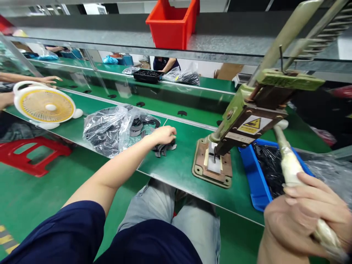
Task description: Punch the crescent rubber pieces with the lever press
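Note:
My right hand [310, 216] is wrapped round the cloth-covered lever handle [288, 165] of a green manual press [242, 113]. My left hand [165, 135] has its fingers curled in, just above a small pile of dark, curved flat pieces [162, 149] on the green bench. What its fingertips hold, if anything, is hidden. Beside it lies an open clear plastic bag [104, 128] full of similar dark curved pieces. Under the press ram, a small light metal block [213, 164] sits on the brown base plate [200, 159].
A blue bin [254, 183] lined with black plastic stands right of the press. On the left is a white and yellow fan [45, 102] near a co-worker's hand [49, 80]. Dark pieces lie spaced along the green strip behind the bench. A red bin [170, 33] rests on the overhead shelf.

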`<state>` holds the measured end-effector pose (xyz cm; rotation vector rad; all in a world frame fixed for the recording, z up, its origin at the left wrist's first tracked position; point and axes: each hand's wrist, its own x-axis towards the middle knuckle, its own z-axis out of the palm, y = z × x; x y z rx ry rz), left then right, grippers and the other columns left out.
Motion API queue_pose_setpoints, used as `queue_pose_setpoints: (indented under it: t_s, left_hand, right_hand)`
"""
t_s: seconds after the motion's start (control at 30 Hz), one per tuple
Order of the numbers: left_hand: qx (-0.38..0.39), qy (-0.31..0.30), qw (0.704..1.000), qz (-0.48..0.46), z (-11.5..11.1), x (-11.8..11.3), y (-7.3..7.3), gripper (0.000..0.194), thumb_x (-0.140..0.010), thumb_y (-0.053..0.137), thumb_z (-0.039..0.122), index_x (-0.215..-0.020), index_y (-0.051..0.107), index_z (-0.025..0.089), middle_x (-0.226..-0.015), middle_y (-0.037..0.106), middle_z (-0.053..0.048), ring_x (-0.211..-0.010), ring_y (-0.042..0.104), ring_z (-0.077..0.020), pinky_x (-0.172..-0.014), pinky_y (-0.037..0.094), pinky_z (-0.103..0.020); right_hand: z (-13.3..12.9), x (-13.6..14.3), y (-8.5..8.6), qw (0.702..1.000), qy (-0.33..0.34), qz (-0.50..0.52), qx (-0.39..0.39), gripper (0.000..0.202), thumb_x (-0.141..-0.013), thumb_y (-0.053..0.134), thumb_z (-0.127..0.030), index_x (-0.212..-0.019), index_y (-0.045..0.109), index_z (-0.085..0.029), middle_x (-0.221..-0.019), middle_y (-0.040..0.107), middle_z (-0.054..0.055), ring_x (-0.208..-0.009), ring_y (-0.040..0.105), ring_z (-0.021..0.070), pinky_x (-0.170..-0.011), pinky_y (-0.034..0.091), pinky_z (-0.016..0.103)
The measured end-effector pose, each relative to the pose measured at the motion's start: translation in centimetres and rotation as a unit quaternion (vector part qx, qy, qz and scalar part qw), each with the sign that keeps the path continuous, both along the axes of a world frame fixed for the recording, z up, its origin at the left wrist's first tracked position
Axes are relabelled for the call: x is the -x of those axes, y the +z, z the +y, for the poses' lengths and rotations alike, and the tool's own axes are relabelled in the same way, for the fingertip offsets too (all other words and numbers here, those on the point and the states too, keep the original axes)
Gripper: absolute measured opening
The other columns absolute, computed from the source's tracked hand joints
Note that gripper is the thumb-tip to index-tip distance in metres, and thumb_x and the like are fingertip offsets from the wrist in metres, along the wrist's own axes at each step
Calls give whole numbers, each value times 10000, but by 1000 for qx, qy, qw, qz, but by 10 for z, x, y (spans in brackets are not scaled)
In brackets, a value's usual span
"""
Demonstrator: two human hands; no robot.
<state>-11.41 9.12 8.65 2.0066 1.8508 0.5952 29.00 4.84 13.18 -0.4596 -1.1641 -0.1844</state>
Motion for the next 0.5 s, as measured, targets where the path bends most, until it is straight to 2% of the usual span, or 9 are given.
queue_pose_setpoints:
  t_s: [0.03, 0.07, 0.13, 0.2, 0.27, 0.37, 0.5]
  left_hand:
    - [14, 60, 997, 56, 7, 25, 0, 221, -870, 742, 238, -1086, 776, 207, -1245, 759, -138, -1207, 691, -330, -1099, 502, -408]
    - [22, 88, 993, 77, 13, 48, -1, 273, -841, 753, 209, -1113, 766, 198, -1291, 741, -160, -1255, 666, -347, -1124, 479, -423]
    - [39, 113, 988, 100, 21, 82, -3, 363, -740, 815, 172, -1098, 759, 202, -1293, 740, -167, -1298, 639, -362, -1143, 455, -428]
    - [58, 117, 985, 109, 23, 101, -8, 407, -662, 863, 168, -1053, 755, 206, -1230, 762, -166, -1280, 645, -375, -1119, 461, -431]
    - [74, 119, 983, 116, 23, 109, -14, 414, -632, 886, 186, -1020, 742, 206, -1132, 781, -158, -1198, 679, -374, -1059, 485, -422]
    - [82, 113, 983, 116, 23, 111, -17, 411, -651, 874, 198, -1029, 715, 212, -956, 778, -109, -1003, 723, -320, -933, 507, -361]
    - [58, 76, 990, 102, 24, 101, -4, 373, -732, 808, 205, -1083, 687, 231, -907, 741, -50, -863, 696, -247, -815, 482, -296]
  right_hand:
    - [-1, 0, 0, 1000, -1, 0, 5, 537, -716, 647, -551, -477, 284, -236, -402, 343, -5, -392, 451, 240, -696, 591, 713]
    - [-1, 0, -1, 1000, -1, 1, 9, 537, -720, 640, -557, -481, 282, -236, -403, 336, -4, -396, 449, 243, -701, 587, 721]
    - [-2, 1, -1, 1000, 2, 2, 7, 556, -749, 593, -615, -481, 282, -240, -401, 320, 4, -395, 436, 246, -695, 578, 732]
    - [-2, 1, -2, 1000, 7, 1, 3, 595, -789, 504, -702, -480, 282, -244, -399, 303, 13, -394, 428, 250, -682, 568, 739]
    - [-1, 0, -3, 1000, 11, 0, -5, 627, -800, 435, -765, -481, 282, -248, -393, 290, 19, -391, 426, 254, -662, 561, 734]
    - [1, -2, -3, 1000, 12, -3, -11, 613, -769, 485, -747, -477, 283, -247, -382, 290, 18, -383, 423, 252, -645, 564, 708]
    - [1, 1, -2, 1000, 0, 27, -1, 577, -678, 647, -618, -440, 279, -242, -359, 286, 3, -364, 412, 242, -644, 575, 675]
